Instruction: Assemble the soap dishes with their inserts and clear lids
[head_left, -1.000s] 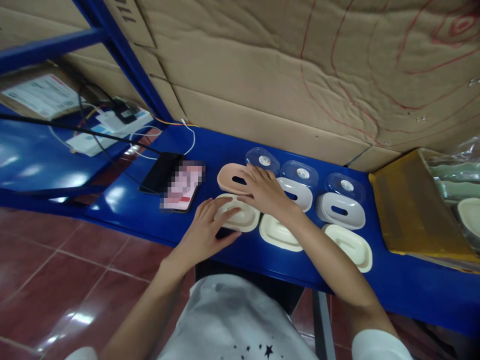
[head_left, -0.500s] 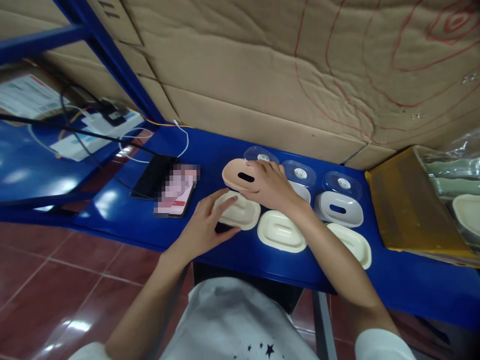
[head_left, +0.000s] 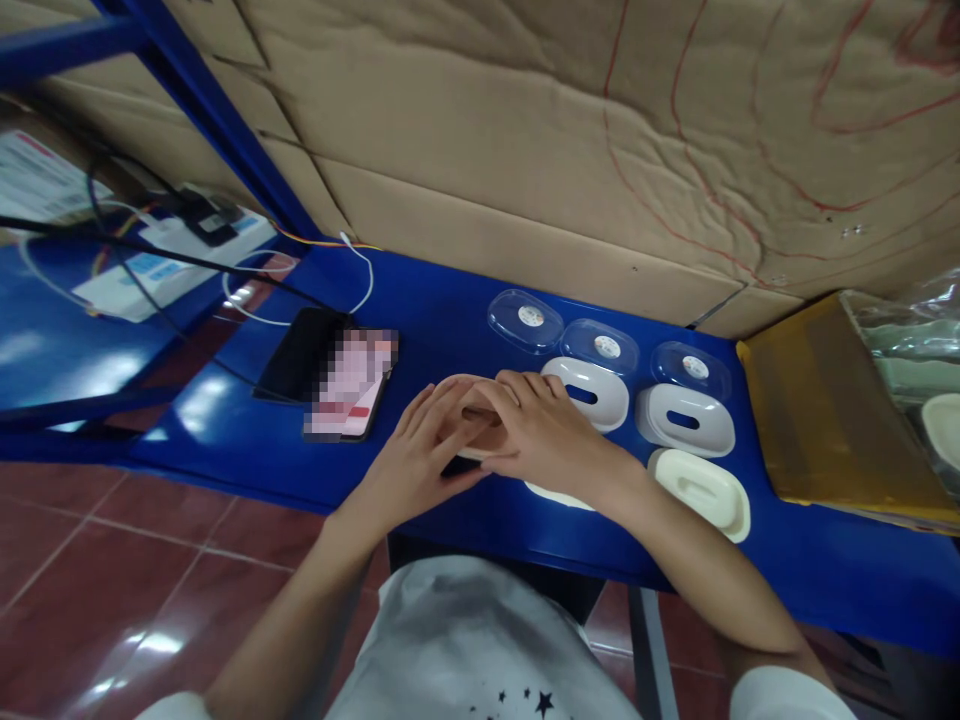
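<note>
Clasping peach piece (head_left: 491, 438), left hand (head_left: 409, 460) and right hand (head_left: 551, 430); grip clamped on it.

Workshop or stockroom corner, by the look; blue metal shelving (head_left: 217, 120) standing against brown cardboard sheets (head_left: 465, 140); red floor tiles (head_left: 150, 540) showing below.

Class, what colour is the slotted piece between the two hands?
The slotted piece is peach-pink, seen best in the head view.

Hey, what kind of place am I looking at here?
Probably a small packing or assembly workspace: matching clear lids in a row on a blue bench, an open carton of wrapped parts, and cardboard sheeting behind.
</note>
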